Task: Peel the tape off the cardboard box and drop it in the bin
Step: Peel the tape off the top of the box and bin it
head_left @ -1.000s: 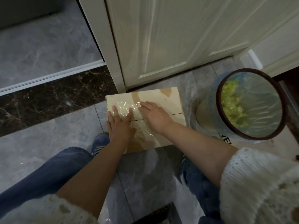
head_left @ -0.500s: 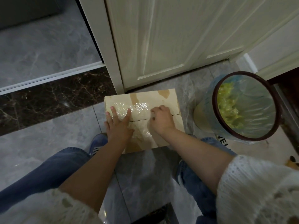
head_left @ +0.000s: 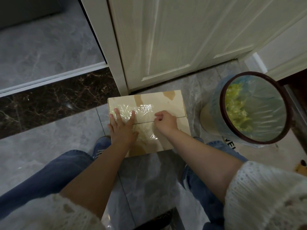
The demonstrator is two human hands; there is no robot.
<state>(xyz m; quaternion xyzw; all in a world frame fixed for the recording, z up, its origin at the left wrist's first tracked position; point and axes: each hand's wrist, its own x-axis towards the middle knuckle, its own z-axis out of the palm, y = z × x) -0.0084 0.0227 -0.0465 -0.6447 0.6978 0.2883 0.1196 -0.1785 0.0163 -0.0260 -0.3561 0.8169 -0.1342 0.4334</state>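
The cardboard box (head_left: 166, 103) lies flat on the grey tiled floor (head_left: 41, 146), just in front of the white door (head_left: 174, 39), its two top flaps meeting in a seam across the middle. It is pale tan with darker brown patches near the far edge and at the near edge. A wide sheet of clear, crinkled, shiny tape (head_left: 144, 108) covers the middle of the box's top and crosses the seam. The left hand (head_left: 122, 128) lies flat on the left part of the box, fingers straight and spread, pressing on the tape. The right hand (head_left: 165, 121) sits at the seam, fingers curled tight with their tips on the tape's right edge; whether a bit of tape is pinched, I cannot tell. To the right of the box, near it, stands the bin (head_left: 254, 108), dark-rimmed, lined with a clear bluish bag, yellow-green scraps inside. Black letters by the bin's base are too cut off to read
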